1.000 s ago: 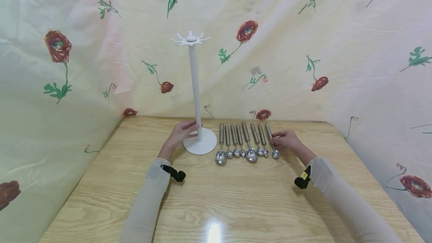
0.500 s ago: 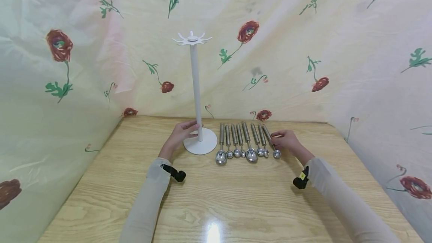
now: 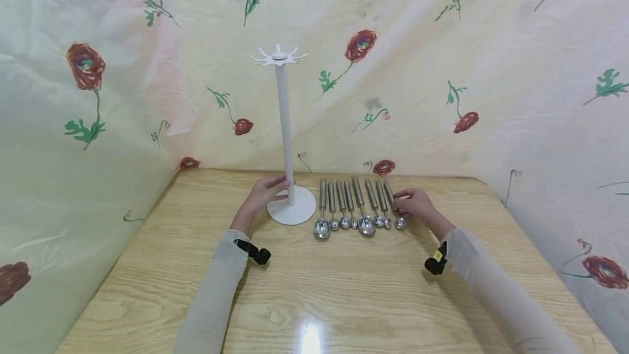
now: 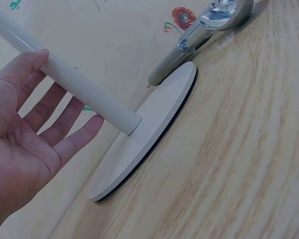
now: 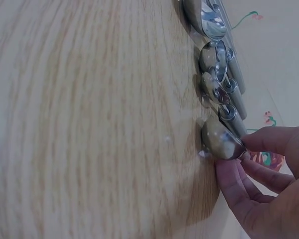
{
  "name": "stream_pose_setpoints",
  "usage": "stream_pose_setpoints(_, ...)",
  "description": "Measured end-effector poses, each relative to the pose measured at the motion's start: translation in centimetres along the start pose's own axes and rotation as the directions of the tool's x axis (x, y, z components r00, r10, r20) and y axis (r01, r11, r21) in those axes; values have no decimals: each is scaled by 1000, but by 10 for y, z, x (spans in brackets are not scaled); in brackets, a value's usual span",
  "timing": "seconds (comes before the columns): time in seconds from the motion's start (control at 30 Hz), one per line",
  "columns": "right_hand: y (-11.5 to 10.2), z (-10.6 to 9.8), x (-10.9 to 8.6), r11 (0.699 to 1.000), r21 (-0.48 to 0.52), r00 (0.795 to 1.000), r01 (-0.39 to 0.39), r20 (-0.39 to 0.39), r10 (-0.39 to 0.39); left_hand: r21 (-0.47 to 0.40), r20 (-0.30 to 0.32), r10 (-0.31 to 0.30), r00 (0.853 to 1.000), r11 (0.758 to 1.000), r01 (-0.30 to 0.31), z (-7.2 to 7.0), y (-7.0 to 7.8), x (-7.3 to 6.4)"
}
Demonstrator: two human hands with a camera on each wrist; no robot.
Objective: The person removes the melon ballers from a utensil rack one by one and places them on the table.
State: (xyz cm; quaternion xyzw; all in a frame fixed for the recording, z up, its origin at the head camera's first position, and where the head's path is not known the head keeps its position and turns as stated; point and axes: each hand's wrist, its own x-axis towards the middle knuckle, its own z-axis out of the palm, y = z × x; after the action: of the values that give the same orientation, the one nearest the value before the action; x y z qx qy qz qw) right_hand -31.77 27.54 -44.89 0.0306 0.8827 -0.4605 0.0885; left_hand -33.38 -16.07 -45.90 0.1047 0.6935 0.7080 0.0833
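A white stand [image 3: 285, 124] with a ring of hooks on top stands upright. My left hand [image 3: 260, 196] holds its pole low down; in the left wrist view the thumb lies in front and the fingers [image 4: 50, 112] reach behind, above the round base [image 4: 157, 112]. To the right, several steel scoops lie in a row, handles toward the wall. My right hand [image 3: 416, 205] pinches the rightmost small scoop [image 3: 400, 224] near where handle and bowl meet. In the right wrist view that scoop's deep bowl [image 5: 222, 142] rests at the fingertips, its handle partly hidden.
Two larger oval scoops, one at the left end [image 3: 321, 228] and one mid-row [image 3: 366, 225], lie among the smaller ones. The wood-grain table [image 3: 314, 288] meets a flowered cloth backdrop [image 3: 417, 141] behind the row.
The rightmost scoop's handle end has swung left, toward its neighbour, and its bowl has shifted slightly. My right hand has edged left with it. The left hand and the stand stay in place.
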Motion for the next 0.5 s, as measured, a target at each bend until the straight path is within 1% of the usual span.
stream_pose_setpoints(0.27,1,1,2,999,22,999,-42,-10,42,-3,3,4,1000,1000,-4,1,1,0)
stream_pose_setpoints(0.5,1,0,1,999,21,999,-45,-10,45,16,6,-9,1000,1000,9,0,1,0)
